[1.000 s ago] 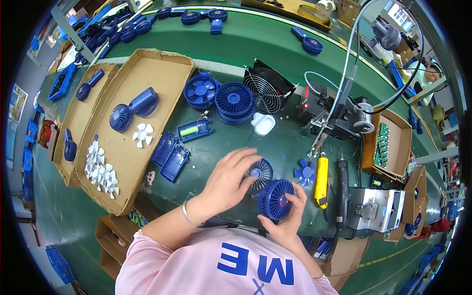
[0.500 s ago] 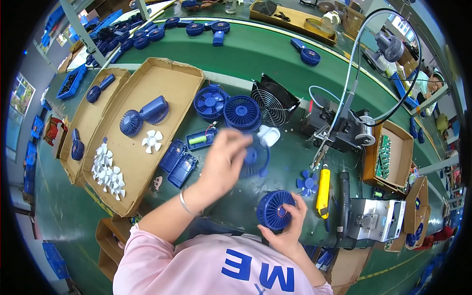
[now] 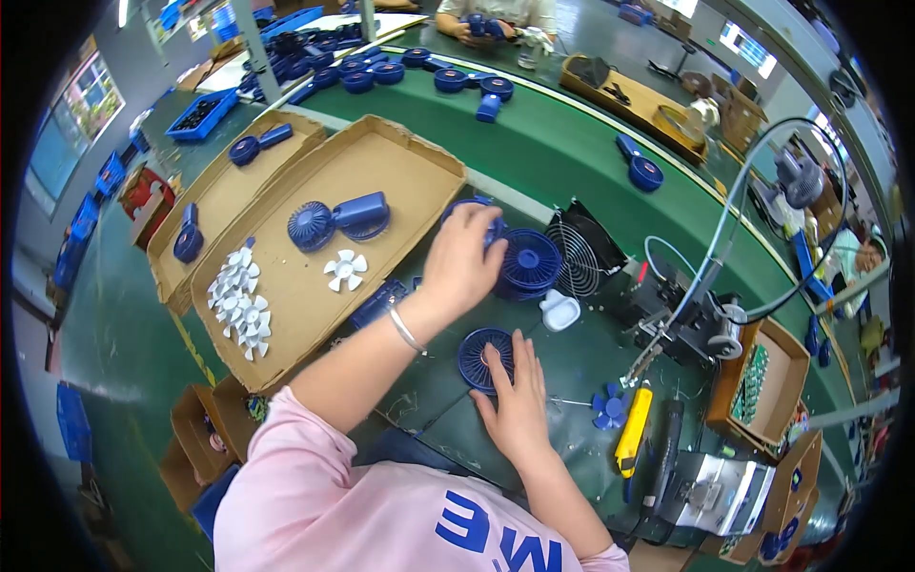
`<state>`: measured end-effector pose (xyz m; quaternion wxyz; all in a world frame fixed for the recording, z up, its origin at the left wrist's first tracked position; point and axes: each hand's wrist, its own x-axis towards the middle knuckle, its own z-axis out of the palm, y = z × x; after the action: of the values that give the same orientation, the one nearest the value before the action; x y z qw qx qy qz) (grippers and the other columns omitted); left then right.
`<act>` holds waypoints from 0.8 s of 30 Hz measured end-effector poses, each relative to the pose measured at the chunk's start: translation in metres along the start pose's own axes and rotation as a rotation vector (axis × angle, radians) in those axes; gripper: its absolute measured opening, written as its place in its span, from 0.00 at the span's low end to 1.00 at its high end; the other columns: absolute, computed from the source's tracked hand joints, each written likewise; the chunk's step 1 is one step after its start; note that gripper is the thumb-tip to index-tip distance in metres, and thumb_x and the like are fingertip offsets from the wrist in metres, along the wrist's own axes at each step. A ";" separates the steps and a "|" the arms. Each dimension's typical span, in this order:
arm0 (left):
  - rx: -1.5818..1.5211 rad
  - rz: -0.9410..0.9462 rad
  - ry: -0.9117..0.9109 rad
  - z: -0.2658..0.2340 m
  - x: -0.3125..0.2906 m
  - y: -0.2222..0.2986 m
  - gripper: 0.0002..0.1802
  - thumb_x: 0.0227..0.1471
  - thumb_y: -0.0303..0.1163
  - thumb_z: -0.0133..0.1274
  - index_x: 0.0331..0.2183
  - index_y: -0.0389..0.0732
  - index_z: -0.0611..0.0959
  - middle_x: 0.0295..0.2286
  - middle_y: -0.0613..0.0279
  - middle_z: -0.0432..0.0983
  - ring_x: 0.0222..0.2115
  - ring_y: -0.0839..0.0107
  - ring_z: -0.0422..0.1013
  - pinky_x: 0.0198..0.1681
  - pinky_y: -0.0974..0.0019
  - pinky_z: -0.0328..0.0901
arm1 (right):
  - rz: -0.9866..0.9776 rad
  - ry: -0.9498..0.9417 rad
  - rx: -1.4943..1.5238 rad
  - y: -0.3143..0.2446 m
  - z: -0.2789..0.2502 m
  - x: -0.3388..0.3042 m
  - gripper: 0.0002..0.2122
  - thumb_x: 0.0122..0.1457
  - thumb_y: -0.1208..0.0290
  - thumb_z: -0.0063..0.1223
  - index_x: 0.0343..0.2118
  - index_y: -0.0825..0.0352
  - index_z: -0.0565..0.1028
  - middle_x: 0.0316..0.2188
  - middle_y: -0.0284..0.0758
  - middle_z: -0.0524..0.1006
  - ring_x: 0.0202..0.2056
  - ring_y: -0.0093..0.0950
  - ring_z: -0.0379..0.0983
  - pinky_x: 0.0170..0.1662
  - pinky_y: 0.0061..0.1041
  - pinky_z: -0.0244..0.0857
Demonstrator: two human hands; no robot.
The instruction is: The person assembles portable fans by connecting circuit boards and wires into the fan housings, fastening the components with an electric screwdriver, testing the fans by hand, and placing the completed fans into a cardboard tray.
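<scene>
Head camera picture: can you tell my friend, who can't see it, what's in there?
A person's right hand rests on a round blue fan part on a green table while the left hand covers some of another blue piece. To the left, a cardboard tray holds white fan blades and a blue fan; to the right lies a yellow tool.

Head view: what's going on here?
A person works with both bare hands at a green bench. Their right hand, fingers spread, touches a round, dark-blue slatted fan housing lying on it. Their left hand is at another round blue part beside the large brown cardboard tray; its grip is hard to tell. White fan blades lie in the tray, and a small blue fan blade lies near a yellow-handled tool.
</scene>
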<state>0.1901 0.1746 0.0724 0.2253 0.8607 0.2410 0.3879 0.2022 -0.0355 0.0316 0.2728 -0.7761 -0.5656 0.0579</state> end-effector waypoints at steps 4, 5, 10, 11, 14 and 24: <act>0.268 -0.365 -0.132 -0.044 0.021 -0.053 0.22 0.50 0.38 0.52 0.47 0.39 0.74 0.29 0.49 0.78 0.31 0.54 0.75 0.36 0.58 0.68 | 0.029 0.100 0.109 0.001 -0.002 -0.002 0.32 0.45 0.71 0.63 0.55 0.65 0.63 0.60 0.52 0.52 0.59 0.52 0.51 0.59 0.45 0.50; 0.271 -0.469 -0.116 -0.058 0.025 -0.073 0.24 0.49 0.40 0.52 0.46 0.39 0.73 0.26 0.47 0.77 0.31 0.50 0.74 0.37 0.52 0.68 | 0.021 0.104 0.119 0.002 -0.001 -0.003 0.32 0.45 0.71 0.63 0.55 0.65 0.63 0.60 0.52 0.52 0.59 0.52 0.51 0.59 0.45 0.50; -0.003 -1.020 -0.259 -0.112 0.027 -0.145 0.26 0.56 0.50 0.42 0.49 0.41 0.70 0.24 0.52 0.75 0.16 0.65 0.74 0.22 0.65 0.69 | 0.038 0.314 0.284 0.003 -0.002 -0.006 0.21 0.46 0.78 0.59 0.45 0.68 0.69 0.50 0.46 0.63 0.51 0.45 0.61 0.52 0.38 0.59; 0.016 -1.025 -0.280 -0.118 0.020 -0.163 0.27 0.57 0.52 0.40 0.49 0.43 0.70 0.22 0.58 0.73 0.16 0.70 0.72 0.17 0.70 0.66 | 0.010 0.325 0.310 0.002 -0.002 -0.007 0.18 0.46 0.79 0.59 0.43 0.68 0.71 0.48 0.45 0.66 0.49 0.44 0.64 0.50 0.37 0.60; -0.090 -1.039 -0.208 -0.117 0.017 -0.161 0.27 0.57 0.56 0.39 0.49 0.45 0.69 0.24 0.62 0.74 0.18 0.75 0.70 0.20 0.68 0.67 | -0.013 0.344 0.356 0.002 -0.002 -0.009 0.13 0.46 0.80 0.58 0.38 0.68 0.73 0.44 0.44 0.69 0.45 0.43 0.67 0.47 0.35 0.62; -1.350 -0.323 -0.134 -0.110 -0.040 0.002 0.42 0.42 0.27 0.62 0.55 0.49 0.56 0.50 0.48 0.62 0.42 0.70 0.65 0.40 0.69 0.66 | 0.023 0.270 0.307 0.002 0.002 -0.014 0.14 0.46 0.79 0.57 0.39 0.69 0.73 0.45 0.45 0.67 0.45 0.43 0.67 0.47 0.37 0.63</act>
<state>0.0815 0.1716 0.1168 0.7803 0.5078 0.0579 0.3604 0.1979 -0.0474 0.0262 0.4605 -0.7326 -0.4994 0.0418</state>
